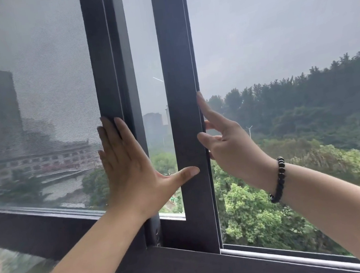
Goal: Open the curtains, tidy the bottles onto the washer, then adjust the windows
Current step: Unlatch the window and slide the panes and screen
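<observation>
A dark grey sliding window fills the view. Its upright sash bar stands in the middle, with a narrow pane of glass between it and a second upright frame bar to the left. My left hand lies flat with fingers spread on the left bar, and its thumb reaches across to touch the sash bar. My right hand touches the right edge of the sash bar with its fingertips, fingers apart. A dark bead bracelet circles my right wrist. To the right of the sash bar the opening shows trees outside.
A grey insect screen covers the left section. The bottom rail and its sliding track run across below. Trees and buildings lie far below outside. No bottles, washer or curtains are in view.
</observation>
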Demonstrator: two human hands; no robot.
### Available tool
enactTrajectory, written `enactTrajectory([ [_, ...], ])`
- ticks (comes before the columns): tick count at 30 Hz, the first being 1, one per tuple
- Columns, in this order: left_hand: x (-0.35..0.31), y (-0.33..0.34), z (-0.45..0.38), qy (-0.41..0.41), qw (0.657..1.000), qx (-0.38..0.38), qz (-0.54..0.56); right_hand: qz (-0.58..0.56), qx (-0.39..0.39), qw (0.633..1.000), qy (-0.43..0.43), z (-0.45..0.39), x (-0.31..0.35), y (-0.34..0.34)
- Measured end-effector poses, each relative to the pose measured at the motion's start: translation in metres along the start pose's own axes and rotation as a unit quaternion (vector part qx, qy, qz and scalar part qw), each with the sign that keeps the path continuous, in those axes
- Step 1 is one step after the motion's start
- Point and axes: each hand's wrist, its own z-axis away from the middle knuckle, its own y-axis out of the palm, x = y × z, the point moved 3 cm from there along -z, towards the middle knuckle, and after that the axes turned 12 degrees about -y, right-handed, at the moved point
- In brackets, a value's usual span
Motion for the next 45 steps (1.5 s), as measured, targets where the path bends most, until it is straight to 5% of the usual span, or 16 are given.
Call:
enactTrajectory([
  [23, 0.01, 0.007, -0.005, 0.021, 0.999, -0.044, -0.006, -0.045, 0.033, 0.998, -0.02, -0.031, 0.007, 0.076],
  [45, 0.021, 0.014, -0.006, 0.064, 0.996, -0.069, -0.005, -0.168, 0.015, 0.983, 0.068, -0.028, 0.001, 0.099],
])
